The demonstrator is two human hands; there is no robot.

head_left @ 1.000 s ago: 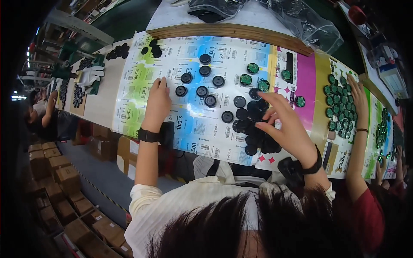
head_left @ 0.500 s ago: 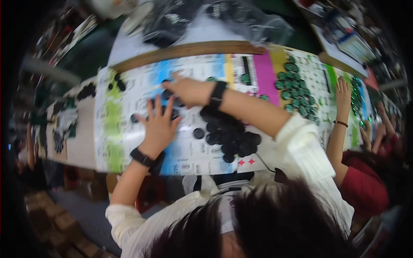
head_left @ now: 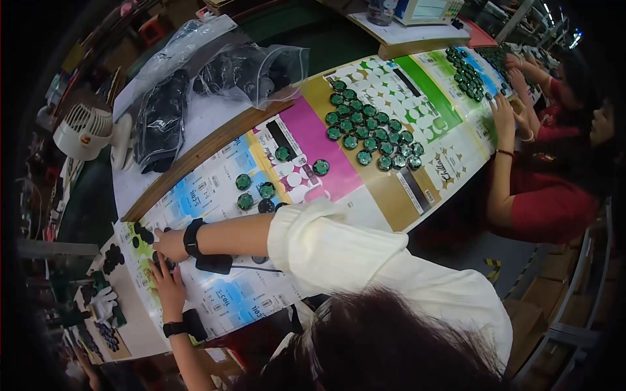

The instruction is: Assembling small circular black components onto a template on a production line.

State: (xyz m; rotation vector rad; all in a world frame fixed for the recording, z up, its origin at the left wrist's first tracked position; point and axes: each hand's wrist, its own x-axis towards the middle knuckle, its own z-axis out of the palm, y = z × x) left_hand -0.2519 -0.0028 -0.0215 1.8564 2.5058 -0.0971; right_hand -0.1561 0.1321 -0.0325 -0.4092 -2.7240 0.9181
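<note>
Worktop (head_left: 134,329), left end: black discs (head_left: 147,236) lie beside both hands. Left hand (head_left: 168,287): fingers extended; hold cannot be determined. Right hand (head_left: 172,246): fingers partly hidden; opening and hold cannot be determined. Rightward: five separate green-faced discs (head_left: 371,123), then a cluster. Judged status: partial; black discs lack green faces. Sheets (head_left: 345,184) bear lettering, barcodes.

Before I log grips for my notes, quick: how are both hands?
Left hand: open, near black discs.
Right hand: cannot tell; its grip is hidden.
</note>
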